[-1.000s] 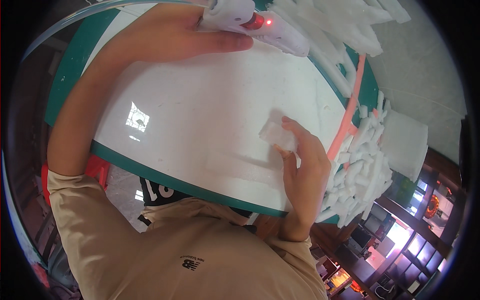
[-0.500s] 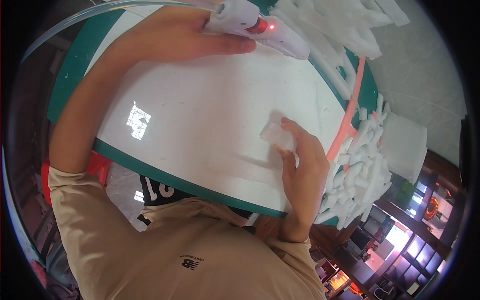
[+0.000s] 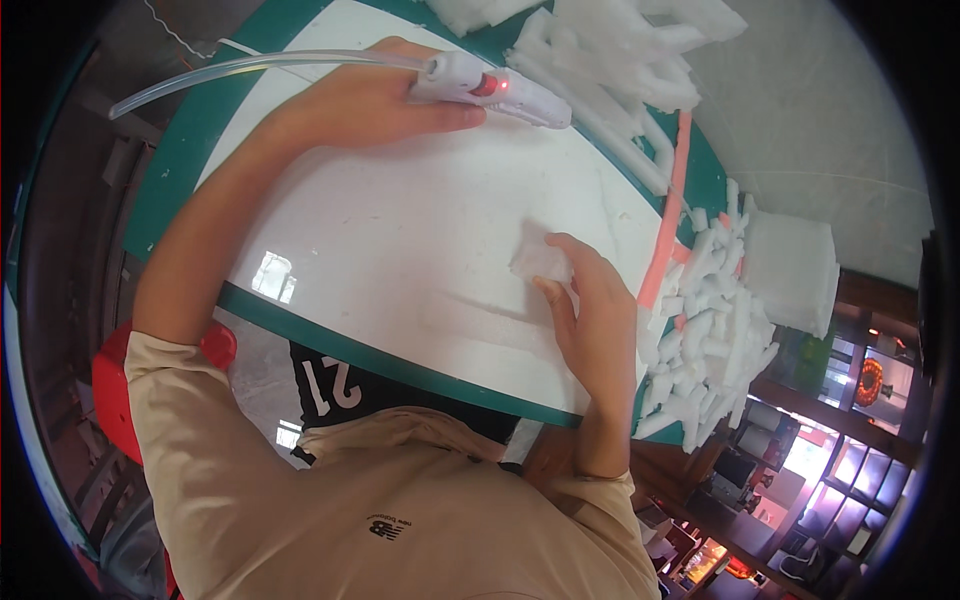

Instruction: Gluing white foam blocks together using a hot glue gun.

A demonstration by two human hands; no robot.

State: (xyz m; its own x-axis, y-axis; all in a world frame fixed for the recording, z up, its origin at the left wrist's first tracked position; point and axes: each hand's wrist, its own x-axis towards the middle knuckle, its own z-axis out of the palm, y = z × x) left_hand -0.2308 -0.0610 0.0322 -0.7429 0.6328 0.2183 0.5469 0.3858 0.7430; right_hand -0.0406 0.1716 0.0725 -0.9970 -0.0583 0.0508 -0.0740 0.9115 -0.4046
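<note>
At the far side of the white board, my left hand [image 3: 365, 110] is wrapped round a white glue gun [image 3: 535, 100] with a small red light lit on it. A long clear glue stick [image 3: 270, 62] runs out of the gun's rear toward the left, and its nozzle points right. Nearer and to the right, my right hand [image 3: 605, 320] pinches a small white foam block [image 3: 538, 258] between thumb and fingers, low over the board or resting on it; I cannot tell which. Between the gun and the block there is a wide gap.
The white board [image 3: 400, 240] lies on a green table [image 3: 400, 375]. A pink foam strip [image 3: 668, 215] runs along its right side, beside a heap of white foam offcuts [image 3: 705, 350]. Larger foam pieces [image 3: 600, 60] lie at the back right. A red stool [image 3: 115, 390] stands at lower left.
The whole view has shifted, showing more of the table's far left. Both hands keep their hold and have hardly moved over the board.
</note>
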